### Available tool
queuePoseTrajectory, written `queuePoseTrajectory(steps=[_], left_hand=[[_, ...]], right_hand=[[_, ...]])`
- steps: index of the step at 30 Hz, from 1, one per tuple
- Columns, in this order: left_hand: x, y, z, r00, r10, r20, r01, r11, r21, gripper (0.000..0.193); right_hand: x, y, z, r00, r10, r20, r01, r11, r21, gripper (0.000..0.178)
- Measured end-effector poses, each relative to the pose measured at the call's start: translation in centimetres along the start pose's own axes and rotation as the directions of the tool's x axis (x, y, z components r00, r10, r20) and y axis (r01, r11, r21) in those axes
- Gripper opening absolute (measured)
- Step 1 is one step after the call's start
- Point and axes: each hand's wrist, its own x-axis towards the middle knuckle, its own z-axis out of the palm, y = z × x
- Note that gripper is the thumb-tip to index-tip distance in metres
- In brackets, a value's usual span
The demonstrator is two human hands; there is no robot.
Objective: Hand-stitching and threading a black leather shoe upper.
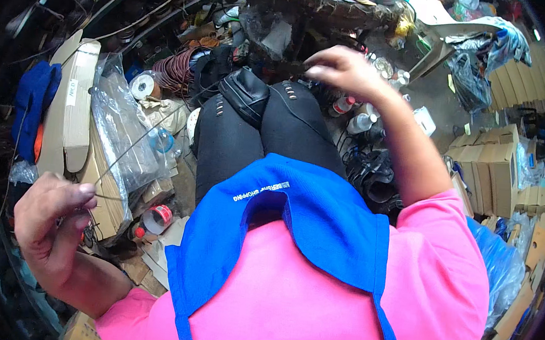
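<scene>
On my lap rests a black leather item [243, 95], which looks like a shoe; its exact shape is hard to make out. My left hand [54, 222] is raised out to the left, its thumb and finger pinched on a thin thread [133, 146]. The thread stretches up and rightward from those fingers toward the black item. Beyond my right thigh, my right hand [345, 69] is held in the air, to the right of the black item. Its fingers are loosely bent with the thumb apart, slightly blurred, and nothing shows between them.
Flattened cardboard [74, 107] and clear plastic wrap [123, 131] lie at left, near a white spool [144, 85]. A red-labelled bottle [157, 218] lies below them. Several bottles [362, 123] stand beyond my right knee. Cardboard boxes [487, 166] are stacked at right. A cluttered bench [326, 5] stands ahead.
</scene>
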Motion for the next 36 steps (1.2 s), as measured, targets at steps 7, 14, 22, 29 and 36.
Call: queuePoseTrajectory(steps=[7, 14, 22, 29, 36], left_hand=[[2.6, -2.4, 0.8, 0.788, -0.556, 0.266, 0.572, 0.820, 0.020, 0.057], [12.0, -10.2, 18.0, 0.924, -0.276, 0.264, 0.358, 0.869, -0.342, 0.075], [11.3, -11.3, 19.6, 0.876, -0.374, 0.305, 0.480, 0.736, -0.477, 0.021], [2.9, -17.7, 4.1, 0.807, -0.590, -0.022, 0.193, 0.299, -0.935, 0.027], [-6.5, -22.1, 3.7, 0.044, -0.961, 0.272, 0.946, -0.048, -0.321, 0.046]], right_hand=[[-1.5, -0.8, 9.0, 0.990, -0.084, -0.117, 0.050, 0.961, -0.272, 0.025], [-0.1, -4.5, 4.5, 0.978, -0.085, 0.192, 0.031, 0.963, 0.267, 0.025], [-4.2, -2.9, -3.1, 0.990, -0.136, -0.041, 0.142, 0.931, 0.336, 0.042], [-8.8, 21.2, 4.2, 0.931, 0.334, -0.145, -0.310, 0.936, 0.167, 0.039], [-12.2, 25.4, 11.1, 0.807, 0.574, 0.138, -0.580, 0.815, 0.002, 0.038]])
